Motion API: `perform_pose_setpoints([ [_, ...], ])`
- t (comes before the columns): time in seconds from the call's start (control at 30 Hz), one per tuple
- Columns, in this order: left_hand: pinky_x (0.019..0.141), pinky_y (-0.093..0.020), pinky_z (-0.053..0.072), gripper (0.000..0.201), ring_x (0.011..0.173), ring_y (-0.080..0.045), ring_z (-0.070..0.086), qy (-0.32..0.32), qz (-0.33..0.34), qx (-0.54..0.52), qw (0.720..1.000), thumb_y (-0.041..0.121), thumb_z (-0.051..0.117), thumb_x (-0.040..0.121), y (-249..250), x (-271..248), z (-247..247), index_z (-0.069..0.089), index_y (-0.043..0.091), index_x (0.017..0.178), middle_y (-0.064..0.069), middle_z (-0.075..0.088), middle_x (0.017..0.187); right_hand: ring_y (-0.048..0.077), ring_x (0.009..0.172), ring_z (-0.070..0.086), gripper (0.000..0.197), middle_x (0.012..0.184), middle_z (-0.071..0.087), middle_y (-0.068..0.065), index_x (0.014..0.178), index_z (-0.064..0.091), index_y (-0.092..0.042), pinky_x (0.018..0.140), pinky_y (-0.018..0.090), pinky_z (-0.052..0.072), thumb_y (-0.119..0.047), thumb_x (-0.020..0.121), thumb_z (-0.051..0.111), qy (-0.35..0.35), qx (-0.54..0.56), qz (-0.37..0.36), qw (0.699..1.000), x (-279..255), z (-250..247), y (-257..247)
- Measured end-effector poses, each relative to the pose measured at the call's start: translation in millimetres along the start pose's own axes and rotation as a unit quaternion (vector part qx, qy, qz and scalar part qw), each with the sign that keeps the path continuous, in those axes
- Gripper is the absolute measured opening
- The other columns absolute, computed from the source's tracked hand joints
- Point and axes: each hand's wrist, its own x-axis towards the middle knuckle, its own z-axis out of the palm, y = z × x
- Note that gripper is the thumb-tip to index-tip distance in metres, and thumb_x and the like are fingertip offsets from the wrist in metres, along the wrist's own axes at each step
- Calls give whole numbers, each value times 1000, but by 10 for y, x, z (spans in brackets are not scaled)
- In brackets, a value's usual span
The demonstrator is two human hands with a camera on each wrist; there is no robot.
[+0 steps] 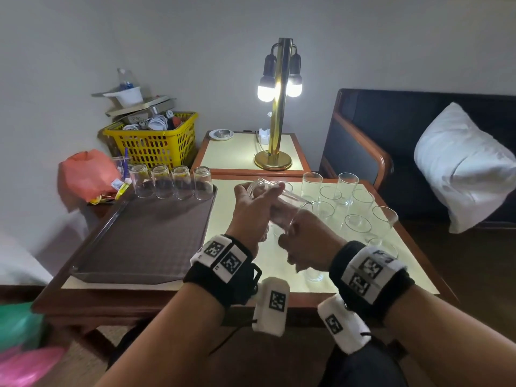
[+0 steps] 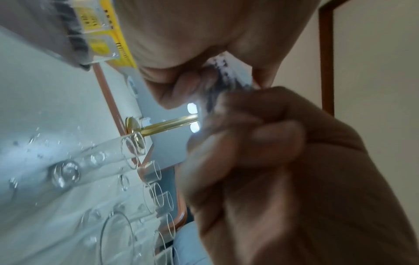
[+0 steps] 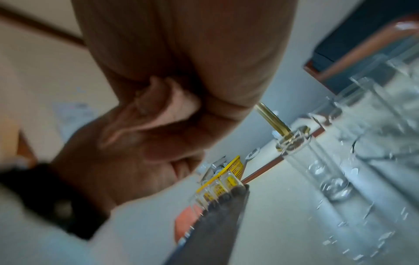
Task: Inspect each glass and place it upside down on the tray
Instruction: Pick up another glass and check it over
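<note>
I hold one glass point(image 1: 279, 203) tilted in both hands, left hand point(image 1: 251, 210) curled round its base end and right hand point(image 1: 304, 238) near its rim, presumably to inspect it, above the counter point(image 1: 245, 263) at 3 o'clock of the tray point(image 1: 145, 236), whose four inverted glasses point(image 1: 171, 181) only the head view shows clearly.

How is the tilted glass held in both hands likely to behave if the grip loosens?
The glass looks smooth and clear, so probably slippery. Thin walls suggest it is fragile. Round and straight-sided, it would likely roll on the table.
</note>
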Motion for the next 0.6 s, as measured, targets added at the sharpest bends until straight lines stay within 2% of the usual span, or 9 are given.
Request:
perform_pose_setpoints([
  [0.07, 41, -23, 38, 47, 55, -10, 52, 12, -15, 6, 1000, 33, 72, 96, 36, 45, -3, 37, 19, 124, -7, 55, 85, 31, 87, 73, 37, 123, 71, 13, 126, 67, -10, 81, 40, 61, -7, 93, 50, 18, -264, -82, 961, 19, 71, 67],
  [0.13, 39, -21, 38, 37, 51, -8, 53, 14, -8, -27, 999, 28, 73, 95, 29, 44, 0, 42, 21, 114, -5, 54, 81, 25, 84, 72, 43, 119, 71, 7, 137, 61, -20, 76, 32, 61, -12, 95, 51, 24, -284, -86, 954, 24, 89, 25],
  [0.23, 48, -28, 41, 38, 56, -13, 56, 7, 17, -87, 996, 30, 77, 91, -57, 5, -7, 46, 25, 112, -3, 55, 78, 20, 46, 60, 42, 73, 64, 16, 130, 58, -3, 39, 26, 50, 10, 91, 51, -3, 31, -12, 999, 37, 34, -56],
  [0.3, 64, -38, 47, 44, 76, -24, 63, -3, 41, -112, 993, 38, 80, 85, -98, -13, 2, 49, 31, 114, -6, 61, 91, 18, 33, 52, 33, 50, 52, 12, 111, 60, -2, 31, 23, 42, 19, 89, 49, -51, 245, 41, 967, -60, -37, -163],
  [0.37, 71, -44, 48, 47, 86, -30, 64, -19, 44, -105, 993, 45, 81, 78, -104, -14, 6, 50, 37, 112, -10, 62, 102, 18, 32, 50, 37, 48, 49, 10, 105, 63, -7, 31, 22, 43, 22, 88, 48, -58, 309, 53, 948, -99, -83, -190],
  [0.47, 46, -25, 42, 54, 56, -12, 54, -11, 2, -43, 999, 45, 77, 89, -17, 2, -12, 39, 25, 122, -12, 55, 93, 16, 47, 65, 42, 69, 67, 7, 126, 62, -4, 42, 25, 53, 13, 90, 48, 1, 56, 18, 998, -84, -73, -164],
  [0.53, 40, -22, 34, 46, 49, -7, 46, 14, -18, 6, 1000, 42, 69, 96, 14, 65, -15, 33, 25, 119, -8, 52, 85, 18, 89, 74, 64, 121, 71, -1, 151, 46, -19, 67, 25, 57, 5, 92, 53, 9, -228, -104, 968, -58, -54, -125],
  [0.57, 40, -22, 33, 41, 50, -8, 48, 22, -20, 14, 999, 39, 68, 97, 19, 86, -22, 34, 26, 117, -6, 52, 83, 18, 101, 71, 69, 136, 64, -2, 155, 39, -25, 74, 26, 55, 1, 93, 55, 0, -319, -146, 937, -50, -38, -108],
  [0.6, 39, -22, 33, 35, 49, -8, 49, 24, -18, 9, 1000, 35, 68, 98, 29, 75, -15, 38, 26, 112, -5, 52, 81, 15, 97, 69, 70, 138, 63, -2, 156, 36, -27, 77, 25, 54, -1, 94, 56, -4, -341, -158, 927, -55, -15, -113],
])
